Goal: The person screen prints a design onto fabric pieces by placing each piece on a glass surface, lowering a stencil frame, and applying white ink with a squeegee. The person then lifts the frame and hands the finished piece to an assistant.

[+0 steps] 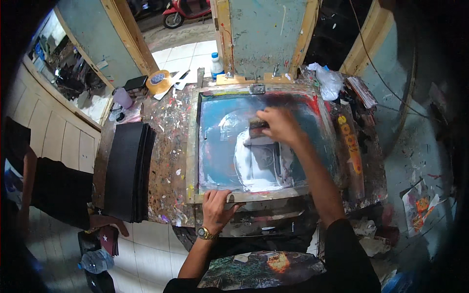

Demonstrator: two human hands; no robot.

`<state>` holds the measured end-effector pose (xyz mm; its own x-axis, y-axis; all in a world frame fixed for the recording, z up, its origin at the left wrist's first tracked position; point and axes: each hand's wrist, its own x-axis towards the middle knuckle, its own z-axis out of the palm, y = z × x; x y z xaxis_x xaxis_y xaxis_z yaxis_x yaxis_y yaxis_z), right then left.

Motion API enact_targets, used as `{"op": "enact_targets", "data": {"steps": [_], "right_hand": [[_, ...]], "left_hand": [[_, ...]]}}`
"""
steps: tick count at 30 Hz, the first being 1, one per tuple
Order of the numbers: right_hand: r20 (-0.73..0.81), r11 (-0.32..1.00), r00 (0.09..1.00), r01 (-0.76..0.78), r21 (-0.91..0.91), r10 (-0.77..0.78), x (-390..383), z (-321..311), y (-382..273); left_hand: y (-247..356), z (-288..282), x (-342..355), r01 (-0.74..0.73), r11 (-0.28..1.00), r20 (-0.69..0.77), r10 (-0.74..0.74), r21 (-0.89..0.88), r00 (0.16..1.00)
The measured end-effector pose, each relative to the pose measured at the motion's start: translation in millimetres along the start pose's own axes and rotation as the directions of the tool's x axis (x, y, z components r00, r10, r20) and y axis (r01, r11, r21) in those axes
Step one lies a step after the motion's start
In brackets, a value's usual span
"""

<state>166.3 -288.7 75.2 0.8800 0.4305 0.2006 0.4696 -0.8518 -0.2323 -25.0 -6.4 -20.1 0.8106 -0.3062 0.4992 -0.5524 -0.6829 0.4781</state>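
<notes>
A screen printing frame (191, 163) with a blue mesh lies flat on the worktable in front of me. My right hand (281, 126) is closed around a small dark squeegee (256, 129), which stands on the mesh near its middle. White ink (267, 184) spreads over the mesh below the squeegee, around a darker printed shape. With fingers curled over the frame's front edge, my left hand (218, 211) grips it left of centre. A hinge clamp (257, 89) sits at the frame's far edge.
A stack of black sheets (126, 171) lies on the worktable (168, 161) at left. Behind it are a tape roll (159, 82), a purple cup (122, 98) and a white bottle (215, 64). At right lie an orange-yellow squeegee (350, 144) and a plastic bag (329, 82). Another person's hand (110, 222) is at far left.
</notes>
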Motion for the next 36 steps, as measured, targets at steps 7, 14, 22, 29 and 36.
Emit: {"op": "enact_targets", "data": {"steps": [7,14,22,29,36], "right_hand": [[0.003,0.995,0.996,0.093,-0.04,-0.093,28,37,-2],[0.132,0.964,0.956,0.264,-0.004,-0.261,27,28,26],[-0.09,1.0,0.995,0.029,-0.002,-0.029,-83,45,-50],[0.057,0.997,0.997,0.057,0.047,-0.06,-17,21,10],[-0.139,0.997,0.989,0.048,-0.068,-0.057,-55,54,-15]], "left_hand": [[-4,5,-4,0.001,1.0,0.023,-0.001,-0.011,1.0],[0,5,0,-0.016,1.0,0.008,0.016,-0.011,1.0],[-4,3,-6,0.001,0.999,0.03,-0.002,0.037,1.0],[-3,13,-2,-0.034,0.999,0.01,0.034,0.023,0.999],[-1,9,-7,-0.016,0.999,0.04,0.014,0.033,0.999]]}}
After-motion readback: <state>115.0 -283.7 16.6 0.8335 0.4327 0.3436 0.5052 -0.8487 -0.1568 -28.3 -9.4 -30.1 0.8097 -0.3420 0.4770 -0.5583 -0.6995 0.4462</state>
